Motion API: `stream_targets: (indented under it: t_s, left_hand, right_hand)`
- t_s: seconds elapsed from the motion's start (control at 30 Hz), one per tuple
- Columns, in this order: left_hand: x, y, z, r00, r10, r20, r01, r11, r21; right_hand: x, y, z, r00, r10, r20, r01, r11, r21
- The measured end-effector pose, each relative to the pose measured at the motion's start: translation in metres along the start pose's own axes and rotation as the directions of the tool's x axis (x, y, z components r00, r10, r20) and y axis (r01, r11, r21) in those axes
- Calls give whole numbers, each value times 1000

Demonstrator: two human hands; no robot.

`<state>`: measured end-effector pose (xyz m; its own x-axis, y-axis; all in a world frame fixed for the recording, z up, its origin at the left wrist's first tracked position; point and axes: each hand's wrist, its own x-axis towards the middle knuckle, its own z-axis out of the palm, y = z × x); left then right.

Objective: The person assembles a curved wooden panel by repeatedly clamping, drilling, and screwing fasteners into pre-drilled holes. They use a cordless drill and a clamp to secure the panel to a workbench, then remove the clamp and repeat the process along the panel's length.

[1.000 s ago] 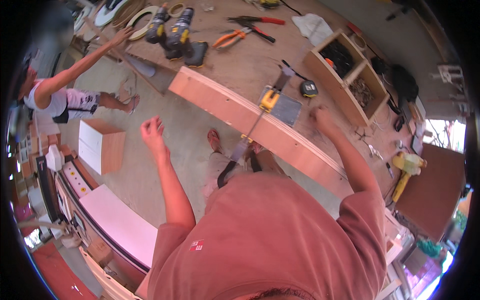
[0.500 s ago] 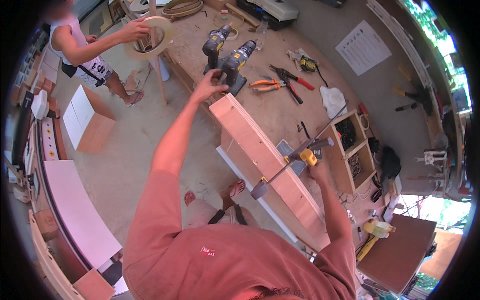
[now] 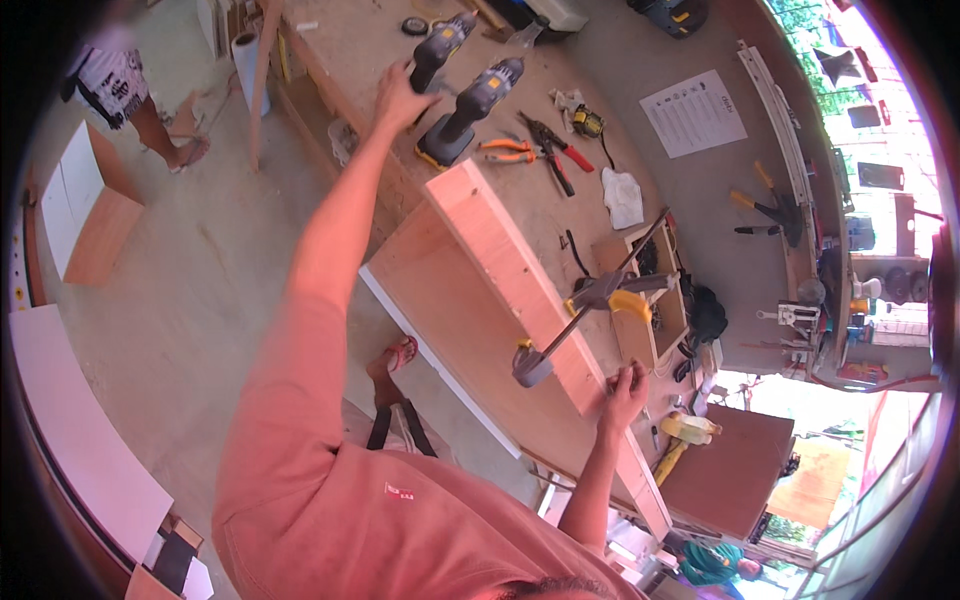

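Note:
My left hand (image 3: 402,100) is closed around the lower handle of a grey and black cordless drill (image 3: 443,45) on the workbench. A second cordless drill (image 3: 485,90) stands upright on its battery just to the right. Before me lies a long plywood piece (image 3: 510,270) with a layered edge, its wide side panel (image 3: 450,280) facing left. A bar clamp (image 3: 600,292) with yellow parts sits across its edge. My right hand (image 3: 624,395) is beside that edge, below the clamp, fingers pinched together; whatever they may hold is too small to make out.
Orange-handled pliers (image 3: 508,152), red-handled cutters (image 3: 555,150), a tape measure (image 3: 588,122) and a white cloth (image 3: 622,198) lie on the workbench (image 3: 350,50). A wooden compartment box (image 3: 640,340) stands right of the clamp. Another person (image 3: 120,85) stands at the far left, near a box-shaped cabinet (image 3: 95,210).
My left hand has shifted farther out and closed on the left drill's handle. My right hand has let go of the clamp's yellow handle and moved down along the plywood. The view has turned.

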<state>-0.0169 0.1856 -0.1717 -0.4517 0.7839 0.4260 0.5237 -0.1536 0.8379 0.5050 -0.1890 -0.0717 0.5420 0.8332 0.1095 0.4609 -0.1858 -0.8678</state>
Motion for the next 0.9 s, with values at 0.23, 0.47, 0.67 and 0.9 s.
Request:
stream_targets:
  t_s: [0.23, 0.47, 0.67, 0.9]
  left_hand:
    - [9, -41, 3, 990, -122, 65, 130, 984, -121]
    - [-127, -3, -196, 872, -425, 242, 488, 777, -398]
    - [-307, -30, -228, 900, -323, 292, 429, 772, -468]
    - [-419, 68, -167, 847, -99, 523, 509, 439, -740]
  right_hand:
    - [10, -9, 32, 987, -159, -9, 149, 941, -305]
    - [25, -3, 23, 965, -234, 117, 250, 689, -680]
    - [51, 27, -20, 958, -231, 168, 285, 776, -563]
    - [70, 20, -31, 922, -279, 269, 387, 667, -637]
